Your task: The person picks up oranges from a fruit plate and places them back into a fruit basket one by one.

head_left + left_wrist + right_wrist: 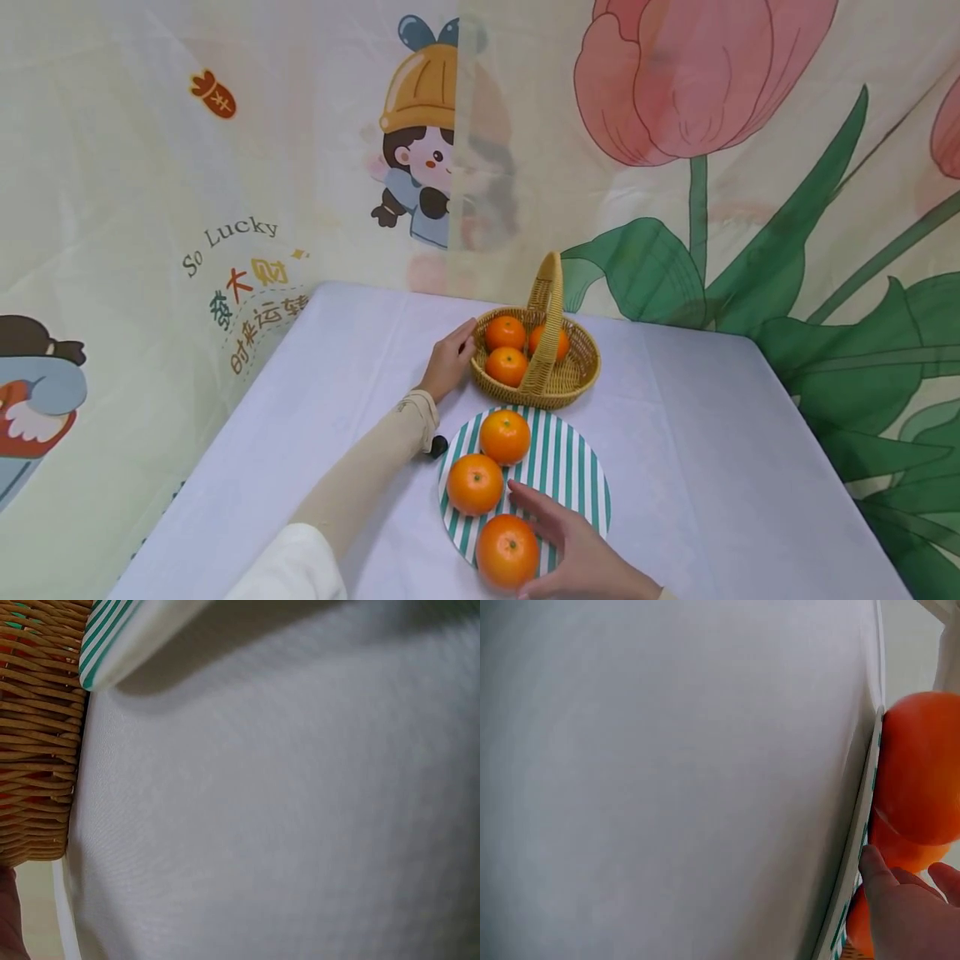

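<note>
A woven basket [551,398] with a tall handle holds several oranges at the back of the table. My left hand [448,362] touches the basket's left side with its fingers near the rim; part of that hand shows beside the weave [37,750] in the left wrist view. In front stands a round plate [573,450] striped green and white, bearing three oranges in a curved row. Around the nearest orange [507,550] my right hand [573,542] is spread, thumb in front and fingers behind. The right wrist view shows these fingers [881,881] extended near the oranges.
A white cloth [697,467] covers the table. Behind it hangs a printed backdrop [330,167] with a cartoon figure and large tulips. The basket stands just beyond the plate, and its handle [550,308] rises above the oranges.
</note>
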A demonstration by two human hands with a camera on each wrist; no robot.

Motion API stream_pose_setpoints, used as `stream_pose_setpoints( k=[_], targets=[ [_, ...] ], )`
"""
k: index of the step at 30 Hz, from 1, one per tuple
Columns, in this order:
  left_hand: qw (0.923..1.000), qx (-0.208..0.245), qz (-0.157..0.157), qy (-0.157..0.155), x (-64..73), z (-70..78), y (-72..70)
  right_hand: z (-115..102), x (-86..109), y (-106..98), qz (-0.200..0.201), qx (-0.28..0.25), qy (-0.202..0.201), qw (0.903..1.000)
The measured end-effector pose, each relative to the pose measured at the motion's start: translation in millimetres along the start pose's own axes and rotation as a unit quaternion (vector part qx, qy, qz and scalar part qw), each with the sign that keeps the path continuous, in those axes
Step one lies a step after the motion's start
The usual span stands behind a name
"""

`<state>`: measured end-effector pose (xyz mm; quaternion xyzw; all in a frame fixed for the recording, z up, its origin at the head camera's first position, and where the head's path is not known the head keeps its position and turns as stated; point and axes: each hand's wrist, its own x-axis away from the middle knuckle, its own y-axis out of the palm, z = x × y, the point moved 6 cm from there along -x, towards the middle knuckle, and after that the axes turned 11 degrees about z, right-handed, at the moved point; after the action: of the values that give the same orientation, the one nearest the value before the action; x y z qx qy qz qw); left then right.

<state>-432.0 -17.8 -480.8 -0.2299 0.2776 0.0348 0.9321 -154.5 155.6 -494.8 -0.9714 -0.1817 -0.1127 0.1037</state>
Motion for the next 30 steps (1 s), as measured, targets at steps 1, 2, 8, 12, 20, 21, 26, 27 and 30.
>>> stream_pose_setpoints(
  k=[1, 2, 8, 12, 20, 21, 26, 27, 30],
  targets=[
    [1.0, 0.0, -0.001, -0.001, 0.2, 0.0, 0.2, 2, -0.5, 2, -0.003, 0.008, 0.002, 1.0],
    [1.0, 0.001, -0.003, -0.001, 0.4, 0.0, 0.4, 3, -0.8, 3, -0.006, 0.013, 0.004, 0.9999],
    [1.0, 0.001, -0.007, 0.0, 0.2, 0.8, 0.3, 4, -2.0, 9, -0.016, 0.028, -0.021, 0.9993],
    [1.0, -0.004, -0.005, 0.003, -1.2, -0.4, -0.1, 1, -3.0, 10, -0.022, 0.034, -0.048, 0.998],
    [0.9999, -0.001, -0.003, 0.01, -2.4, 1.4, -1.5, 4, -1.8, 8, -0.014, 0.052, -0.022, 0.9983],
    [0.9999, -0.001, -0.003, 0.01, -2.4, 1.4, -1.3, 5, -1.5, 8, -0.013, 0.053, -0.015, 0.9984],
    [1.0, -0.004, -0.006, 0.007, -1.5, 0.3, -0.4, 7, 1.4, 4, -0.02, 0.028, 0.001, 0.9994],
    [1.0, -0.004, -0.005, 0.005, -1.3, 0.0, -0.4, 7, 2.1, 3, -0.021, 0.016, 0.002, 0.9997],
    [1.0, -0.004, -0.004, 0.001, -1.1, -0.5, -0.5, 6, 4.7, -2, -0.023, -0.02, -0.008, 0.9995]
  ],
)
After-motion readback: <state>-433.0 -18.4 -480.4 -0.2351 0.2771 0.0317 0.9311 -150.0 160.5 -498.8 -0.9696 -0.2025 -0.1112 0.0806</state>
